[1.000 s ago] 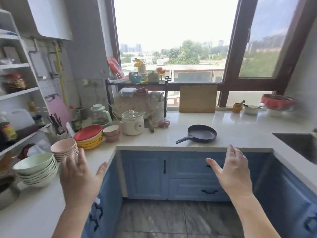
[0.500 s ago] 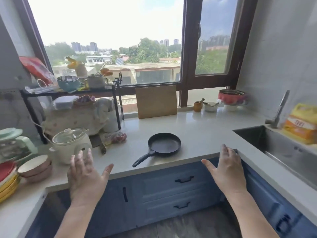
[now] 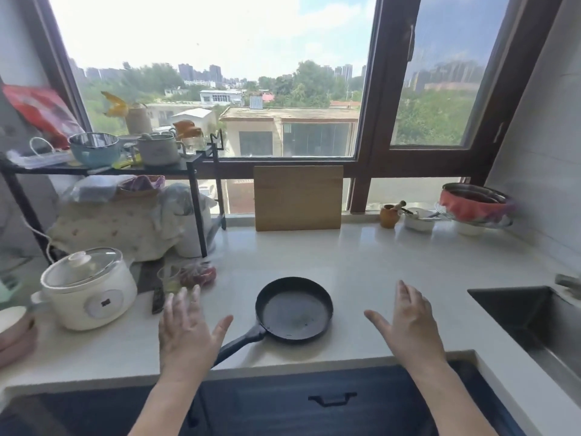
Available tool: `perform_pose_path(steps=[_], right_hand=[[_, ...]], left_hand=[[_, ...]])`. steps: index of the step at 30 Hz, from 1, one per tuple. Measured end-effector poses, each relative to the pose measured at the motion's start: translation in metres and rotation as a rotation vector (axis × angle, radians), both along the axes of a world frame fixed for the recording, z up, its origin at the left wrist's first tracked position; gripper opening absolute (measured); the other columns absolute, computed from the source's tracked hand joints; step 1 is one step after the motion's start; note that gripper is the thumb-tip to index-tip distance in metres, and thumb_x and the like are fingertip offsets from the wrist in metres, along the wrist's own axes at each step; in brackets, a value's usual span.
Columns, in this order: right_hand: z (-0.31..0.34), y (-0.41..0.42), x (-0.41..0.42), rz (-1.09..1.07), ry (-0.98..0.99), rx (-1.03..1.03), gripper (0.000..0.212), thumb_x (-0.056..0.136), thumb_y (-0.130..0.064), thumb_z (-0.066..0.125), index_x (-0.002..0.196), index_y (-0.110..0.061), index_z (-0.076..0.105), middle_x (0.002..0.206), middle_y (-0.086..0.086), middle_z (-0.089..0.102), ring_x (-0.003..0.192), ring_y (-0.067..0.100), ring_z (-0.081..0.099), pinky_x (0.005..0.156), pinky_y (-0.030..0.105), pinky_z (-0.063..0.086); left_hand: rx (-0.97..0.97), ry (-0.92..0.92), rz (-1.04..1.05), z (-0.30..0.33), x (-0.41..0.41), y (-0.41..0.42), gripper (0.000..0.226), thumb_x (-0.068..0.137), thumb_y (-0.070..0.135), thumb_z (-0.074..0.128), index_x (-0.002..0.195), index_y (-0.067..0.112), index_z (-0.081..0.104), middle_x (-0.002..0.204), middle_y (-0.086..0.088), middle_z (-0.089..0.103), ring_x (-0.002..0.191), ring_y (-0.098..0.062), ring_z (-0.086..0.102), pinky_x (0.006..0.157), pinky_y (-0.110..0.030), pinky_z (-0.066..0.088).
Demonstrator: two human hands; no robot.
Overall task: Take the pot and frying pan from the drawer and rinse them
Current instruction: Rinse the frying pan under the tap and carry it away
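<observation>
Both hands hold nothing, fingers spread wide, palms down above the countertop [image 3: 393,262]. Left hand [image 3: 188,335] hovers over the front edge, covering the near end of the frying pan's handle; whether it touches the handle, can't tell. Right hand [image 3: 412,328] is to the right of the pan, apart from it.

Frying pan [image 3: 297,309] sits flat on the counter between the two hands, black, handle pointing toward the front left. Pot from the task: can't tell which item it is.

Around: white electric cooker [image 3: 88,291] with a glass lid at left, near the left hand. Small glass [image 3: 168,280] and a bagged reddish item [image 3: 199,273] sit just behind the left hand's fingertips. Black wire rack [image 3: 195,196] at back left, a blue bowl [image 3: 94,149] and a pale lidded pot [image 3: 157,149] on its top shelf, cloth-covered bundles under it. Wooden cutting board [image 3: 298,198] leans upright against the window sill behind the pan. Back right: a small brown jar [image 3: 389,215], a white dish [image 3: 418,218], stacked metal bowls with a red cloth [image 3: 474,204]. Sink [image 3: 528,313] at far right, well apart from the pan. Blue drawer front with a black handle [image 3: 331,399] is below the counter edge, closed.
</observation>
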State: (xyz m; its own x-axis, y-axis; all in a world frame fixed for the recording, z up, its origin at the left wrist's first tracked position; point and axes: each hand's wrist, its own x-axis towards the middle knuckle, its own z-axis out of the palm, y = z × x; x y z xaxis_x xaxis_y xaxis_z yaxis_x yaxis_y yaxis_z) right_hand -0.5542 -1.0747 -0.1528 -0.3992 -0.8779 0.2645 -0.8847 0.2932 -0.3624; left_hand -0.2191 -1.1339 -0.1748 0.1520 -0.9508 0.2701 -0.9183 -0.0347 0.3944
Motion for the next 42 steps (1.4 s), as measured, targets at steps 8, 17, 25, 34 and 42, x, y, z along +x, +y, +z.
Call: perform_pose_path(steps=[8, 17, 25, 34, 42], right_hand=[[-0.046, -0.132, -0.025, 0.206, -0.079, 0.111, 0.092, 0.091, -0.057, 0.054, 0.155, -0.007, 0.012, 0.159, 0.008, 0.020, 0.146, 0.021, 0.018, 0.118, 0.029, 0.020], [-0.104, -0.229, -0.059, 0.391, -0.110, 0.385, 0.090, 0.092, -0.056, 0.054, 0.156, -0.014, 0.007, 0.160, 0.002, 0.013, 0.146, 0.019, 0.016, 0.116, 0.028, 0.022], [-0.150, -0.268, -0.091, 0.640, -0.118, 0.718, 0.123, 0.072, -0.051, 0.079, 0.156, -0.023, -0.006, 0.160, -0.005, 0.007, 0.146, 0.014, 0.013, 0.114, 0.027, 0.026], [-0.182, -0.306, -0.095, 0.866, -0.155, 0.803, 0.140, 0.061, -0.049, 0.087, 0.155, -0.021, -0.013, 0.158, -0.002, 0.012, 0.147, 0.016, 0.014, 0.117, 0.031, 0.023], [-0.184, -0.315, -0.091, 0.965, -0.376, 0.749, 0.107, 0.049, -0.039, 0.089, 0.131, -0.054, 0.022, 0.117, -0.013, 0.040, 0.115, 0.006, 0.041, 0.097, 0.027, 0.042]], left_hand=[[0.085, -0.027, -0.019, -0.035, -0.043, -0.103, 0.087, 0.093, 0.064, 0.037, 0.157, 0.019, 0.000, 0.164, -0.005, -0.001, 0.151, -0.024, -0.009, 0.121, -0.039, 0.001], [0.267, -0.035, -0.057, -0.088, -0.070, -0.190, 0.086, 0.093, 0.063, 0.041, 0.157, 0.017, 0.005, 0.164, -0.004, 0.004, 0.150, -0.024, -0.005, 0.121, -0.037, 0.005], [0.622, 0.017, -0.170, -0.140, -0.081, -0.174, 0.125, 0.060, 0.082, 0.051, 0.157, 0.021, -0.001, 0.163, 0.003, 0.004, 0.151, -0.020, -0.002, 0.122, -0.038, 0.010], [0.759, -0.036, -0.169, -0.160, -0.083, -0.161, 0.145, 0.055, 0.066, 0.080, 0.155, 0.022, -0.016, 0.164, 0.004, -0.006, 0.151, -0.018, -0.008, 0.122, -0.036, 0.005], [0.658, 0.160, -0.252, -0.158, -0.088, -0.162, 0.133, 0.057, 0.049, 0.087, 0.149, 0.045, -0.010, 0.148, 0.018, 0.024, 0.140, -0.007, 0.023, 0.112, -0.022, 0.025]])
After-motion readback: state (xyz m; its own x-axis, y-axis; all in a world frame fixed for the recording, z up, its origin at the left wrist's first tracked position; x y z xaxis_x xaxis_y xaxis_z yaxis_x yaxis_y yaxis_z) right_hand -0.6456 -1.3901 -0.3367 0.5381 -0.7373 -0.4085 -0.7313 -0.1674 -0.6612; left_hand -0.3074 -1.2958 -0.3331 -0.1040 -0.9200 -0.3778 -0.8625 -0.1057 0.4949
